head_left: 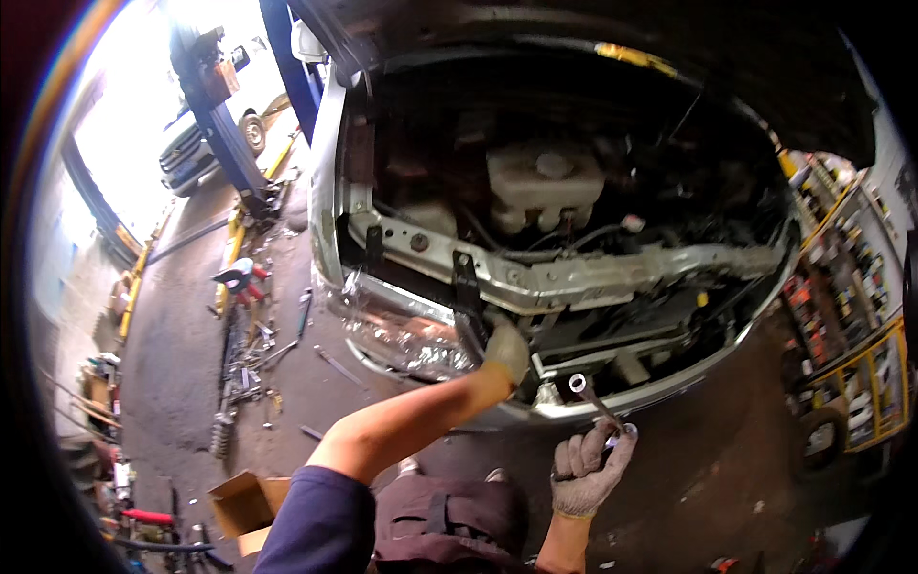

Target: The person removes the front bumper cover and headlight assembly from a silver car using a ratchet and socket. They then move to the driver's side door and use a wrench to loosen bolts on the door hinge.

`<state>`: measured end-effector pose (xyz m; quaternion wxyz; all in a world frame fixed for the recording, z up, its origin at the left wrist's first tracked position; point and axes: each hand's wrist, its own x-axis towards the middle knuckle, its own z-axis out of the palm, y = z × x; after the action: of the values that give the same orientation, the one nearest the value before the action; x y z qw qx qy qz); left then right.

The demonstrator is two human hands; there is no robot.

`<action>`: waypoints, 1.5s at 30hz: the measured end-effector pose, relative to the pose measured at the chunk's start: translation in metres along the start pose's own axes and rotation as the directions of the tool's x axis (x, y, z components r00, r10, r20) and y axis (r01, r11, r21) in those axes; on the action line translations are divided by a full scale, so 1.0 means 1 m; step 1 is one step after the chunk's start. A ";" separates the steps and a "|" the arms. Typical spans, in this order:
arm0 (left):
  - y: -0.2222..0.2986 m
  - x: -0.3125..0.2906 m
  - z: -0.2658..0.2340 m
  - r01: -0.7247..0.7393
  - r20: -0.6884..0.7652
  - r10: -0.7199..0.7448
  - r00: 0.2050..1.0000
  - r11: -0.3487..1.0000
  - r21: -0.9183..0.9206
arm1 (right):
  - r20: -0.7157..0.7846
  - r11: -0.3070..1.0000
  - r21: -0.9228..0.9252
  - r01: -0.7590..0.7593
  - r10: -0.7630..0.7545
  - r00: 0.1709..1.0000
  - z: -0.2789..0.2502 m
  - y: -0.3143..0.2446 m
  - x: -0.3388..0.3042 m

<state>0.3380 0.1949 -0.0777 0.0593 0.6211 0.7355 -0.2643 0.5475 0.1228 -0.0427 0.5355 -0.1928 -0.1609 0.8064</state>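
My right hand (585, 471), in a knitted work glove, is closed around a ring wrench (600, 406). The wrench's ring end points up and away, just in front of the car's front edge. My left hand (506, 352), gloved too, reaches into the car's open front beside the headlight (406, 330). Its fingers are hidden behind the parts there, so what they touch does not show. Close to it are a black bracket (467, 287) and the grey metal crossbar (535, 287) that runs along the front of the engine bay.
The raised hood (765, 96) hangs over a dark engine bay with a pale plastic reservoir (545, 182). Scattered tools (251, 368) lie on the floor at left, near a cardboard box (244, 502). A blue lift post (222, 129) stands far left; a crowded shelf (865, 383) lines the right.
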 end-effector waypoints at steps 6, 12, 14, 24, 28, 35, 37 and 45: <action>-0.068 -0.093 -0.083 -0.225 -0.291 0.129 0.948 0.917 -0.328 | 0.082 0.994 0.086 -0.064 0.057 0.995 -0.007 -0.022 0.006; -0.250 -0.037 -0.144 -0.208 -0.786 -0.570 0.242 0.760 -0.615 | -0.029 0.996 0.025 -0.084 0.084 0.996 -0.011 -0.014 -0.017; -0.327 0.001 -0.167 0.004 -0.733 -0.569 0.372 0.791 -0.611 | -0.153 0.997 0.046 -0.060 0.067 0.986 0.000 0.003 -0.031; -0.390 0.056 -0.203 0.091 -0.581 -0.448 0.679 0.837 -0.539 | -0.287 0.994 -0.004 0.108 -0.104 0.952 0.037 0.075 -0.081; -0.406 0.073 -0.203 0.063 -0.632 -0.397 0.666 0.873 -0.483 | -0.275 0.978 -0.183 0.101 -0.150 0.950 0.044 0.076 -0.079; -0.396 0.078 -0.192 0.118 -0.825 -0.386 0.413 0.921 -0.372 | -0.236 0.987 -0.127 0.101 -0.129 0.963 0.043 0.068 -0.079; -0.394 0.068 -0.188 0.186 -0.867 -0.331 0.371 0.942 -0.280 | -0.215 0.990 -0.095 0.108 -0.126 0.968 0.035 0.065 -0.080; -0.293 -0.042 -0.157 -0.774 -0.769 -0.177 0.614 0.057 -0.631 | -0.118 0.777 -0.442 0.449 -0.547 0.829 0.031 0.043 -0.066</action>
<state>0.1085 0.2046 0.1663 0.2288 0.6235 0.5047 0.5515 0.5214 0.0437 -0.0265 0.6958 -0.3430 -0.2999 0.5553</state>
